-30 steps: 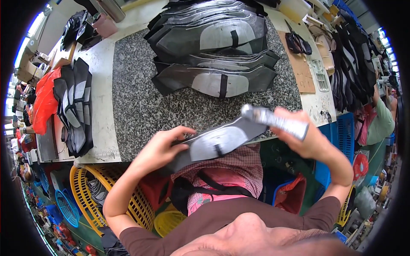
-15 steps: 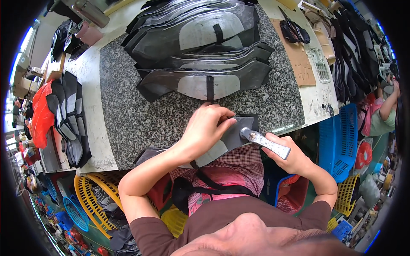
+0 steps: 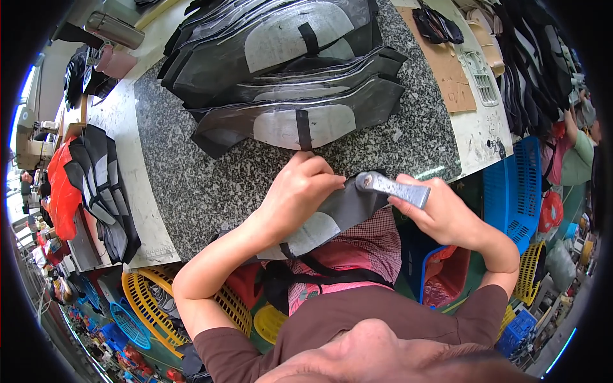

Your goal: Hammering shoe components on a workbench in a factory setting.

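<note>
We see the grey shaped panel lying half on the near edge of the granite surface and half over the lap, its long axis slanting from lower left up to the right. Our left hand presses its upper end flat, fingers curled down. Just to the right, our right hand is closed around a metal hammer, whose head touches that same end beside the left fingertips.

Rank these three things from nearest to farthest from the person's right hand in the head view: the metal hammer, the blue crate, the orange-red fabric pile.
1. Metal hammer: gripped in the right hand.
2. Blue crate: just right of it, beside the table.
3. Orange-red fabric pile: far left edge.
</note>
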`<state>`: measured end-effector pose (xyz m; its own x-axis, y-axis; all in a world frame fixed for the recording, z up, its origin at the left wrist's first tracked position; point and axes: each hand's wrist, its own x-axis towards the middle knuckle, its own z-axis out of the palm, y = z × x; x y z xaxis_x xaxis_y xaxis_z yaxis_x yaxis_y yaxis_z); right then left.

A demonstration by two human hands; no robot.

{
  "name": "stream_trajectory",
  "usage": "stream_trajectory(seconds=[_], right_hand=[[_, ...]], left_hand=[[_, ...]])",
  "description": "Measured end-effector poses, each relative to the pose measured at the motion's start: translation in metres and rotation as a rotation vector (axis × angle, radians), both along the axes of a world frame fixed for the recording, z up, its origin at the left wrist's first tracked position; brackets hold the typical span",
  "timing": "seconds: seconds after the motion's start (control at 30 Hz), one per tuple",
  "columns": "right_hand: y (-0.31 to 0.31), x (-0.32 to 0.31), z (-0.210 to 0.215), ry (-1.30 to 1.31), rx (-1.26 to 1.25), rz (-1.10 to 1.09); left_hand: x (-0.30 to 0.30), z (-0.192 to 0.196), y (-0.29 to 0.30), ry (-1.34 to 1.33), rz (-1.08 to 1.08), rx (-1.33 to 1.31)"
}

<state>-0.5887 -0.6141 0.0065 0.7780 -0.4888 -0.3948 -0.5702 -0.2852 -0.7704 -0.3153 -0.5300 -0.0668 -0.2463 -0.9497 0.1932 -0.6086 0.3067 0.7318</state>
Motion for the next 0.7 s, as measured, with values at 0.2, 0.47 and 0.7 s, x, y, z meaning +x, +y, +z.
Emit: stream_trajectory(seconds=[0.2, 0.47, 0.7], right_hand=[[0.005, 0.01, -0.002, -0.097, -0.072, -0.058], [0.014, 0.013, -0.007, -0.086, -0.084, -0.076], [0.008, 0.015, -0.011, 0.017, 0.026, -0.106]], left_hand=[[0.0, 0.004, 0.005, -0.301, -0.181, -0.282], [0.0, 0.008, 0.008, -0.337, -0.072, -0.285], [-0.001, 0.001, 0.019, 0.01, 0.098, -0.064]])
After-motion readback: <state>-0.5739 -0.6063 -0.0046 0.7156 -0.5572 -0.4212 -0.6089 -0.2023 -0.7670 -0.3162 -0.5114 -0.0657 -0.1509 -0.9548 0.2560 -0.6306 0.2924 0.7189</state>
